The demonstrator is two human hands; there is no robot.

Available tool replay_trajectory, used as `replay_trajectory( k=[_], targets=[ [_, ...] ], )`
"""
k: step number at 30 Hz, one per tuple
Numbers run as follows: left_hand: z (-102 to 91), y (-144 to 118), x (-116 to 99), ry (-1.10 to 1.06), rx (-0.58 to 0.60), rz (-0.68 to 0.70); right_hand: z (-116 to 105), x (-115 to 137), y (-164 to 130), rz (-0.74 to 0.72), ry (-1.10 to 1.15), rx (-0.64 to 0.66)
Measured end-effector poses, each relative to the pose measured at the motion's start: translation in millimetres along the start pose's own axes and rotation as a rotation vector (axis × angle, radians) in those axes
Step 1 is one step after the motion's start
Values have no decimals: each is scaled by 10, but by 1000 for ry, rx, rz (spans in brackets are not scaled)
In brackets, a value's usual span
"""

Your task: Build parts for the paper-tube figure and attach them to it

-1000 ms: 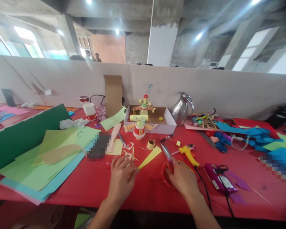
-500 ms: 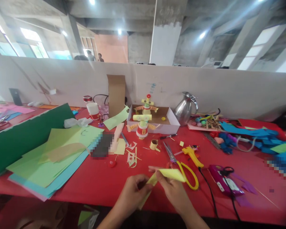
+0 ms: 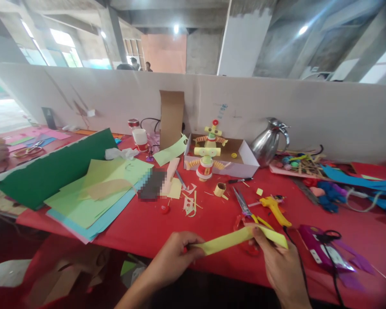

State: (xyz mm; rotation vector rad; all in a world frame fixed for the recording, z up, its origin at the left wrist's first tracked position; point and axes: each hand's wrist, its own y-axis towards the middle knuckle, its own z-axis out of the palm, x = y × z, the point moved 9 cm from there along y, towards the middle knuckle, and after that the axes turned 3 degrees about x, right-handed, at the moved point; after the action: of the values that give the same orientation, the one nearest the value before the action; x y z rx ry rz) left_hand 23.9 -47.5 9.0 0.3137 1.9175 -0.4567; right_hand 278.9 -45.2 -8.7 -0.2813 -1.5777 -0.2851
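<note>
A long yellow paper strip point(image 3: 231, 239) stretches between both hands above the near edge of the red table point(image 3: 154, 223). My left hand point(image 3: 175, 257) pinches its left end. My right hand point(image 3: 278, 262) grips it near the right end, with a short flap sticking out past the fingers. Scissors point(image 3: 244, 208) with red and yellow handles lie on the table just behind the strip, partly hidden by it. A yellow glue gun point(image 3: 275, 209) lies to their right.
Sheets of green and blue paper point(image 3: 96, 197) are stacked at the left beside a dark green board point(image 3: 51, 171). A white box point(image 3: 241, 161) with paper figures point(image 3: 207, 161), a metal jug point(image 3: 270, 143), paper scraps and a purple device point(image 3: 321, 251) with a black cord crowd the table.
My right hand let go of the scissors, which now lie on the table. Both hands took the yellow strip, drew it toward me and pulled it out straight. The view shifted left.
</note>
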Motion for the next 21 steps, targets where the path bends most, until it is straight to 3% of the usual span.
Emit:
replay_trajectory(
  k=[10,13,15,16,20,21],
  targets=[
    [-9,-82,-62,-2,37,36,-33,214,-217,-158,-81,-157],
    [-196,-135,-14,87,-2,48,-146,189,-224,-160,-28,-246],
    [-558,-187,79,200,-112,38,-255,188,-207,-153,10,-311],
    [-850,-227,154,268,-230,1,-283,190,-187,-144,19,-311],
    [-2289,-597,319,733,-958,-256,-112,188,-93,-123,37,-85],
    [-2531,-599,332,851,-1015,-300,-15,170,-92,-121,56,-11]
  ],
)
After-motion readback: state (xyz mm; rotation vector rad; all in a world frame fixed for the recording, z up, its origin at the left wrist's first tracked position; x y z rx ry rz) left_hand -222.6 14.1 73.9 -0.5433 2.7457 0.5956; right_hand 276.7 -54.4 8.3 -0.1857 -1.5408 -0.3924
